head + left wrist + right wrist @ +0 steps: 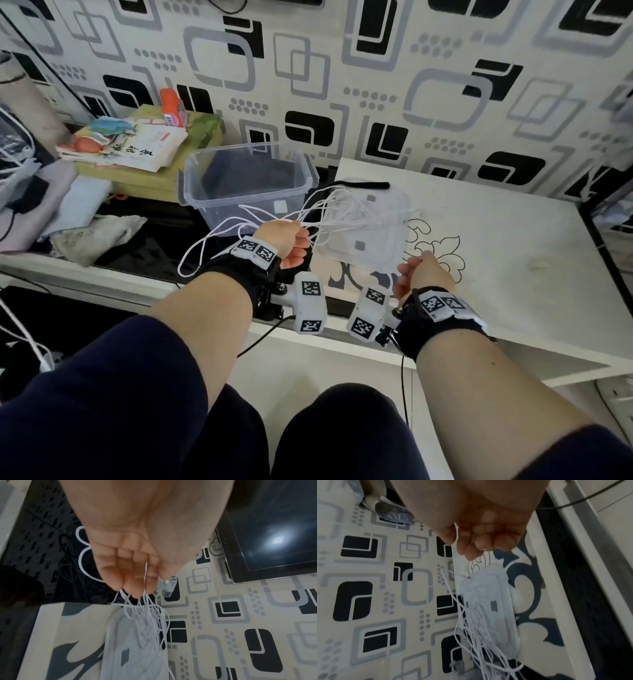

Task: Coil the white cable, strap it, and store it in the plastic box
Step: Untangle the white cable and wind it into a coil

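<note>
Several loose loops of the thin white cable (342,205) are bunched in my left hand (294,240), which grips them between thumb and fingers. In the left wrist view the loops (147,622) hang from that hand (133,574) over the clear lid (137,662). My right hand (411,274) is curled just right of the lid (376,246). In the right wrist view a white strand runs between the thumb and forefinger of this hand (488,543), and cable loops (476,635) hang beside the lid (488,592). The clear plastic box (239,212) stands open behind my left hand. A black strap (370,185) lies beyond the lid.
The white table (513,257) carries a flower drawing and ends at a patterned wall. Left of the box are stacked books (130,147), an orange bottle (173,106) and a grey cloth (99,236). A dark screen (274,527) shows in the left wrist view.
</note>
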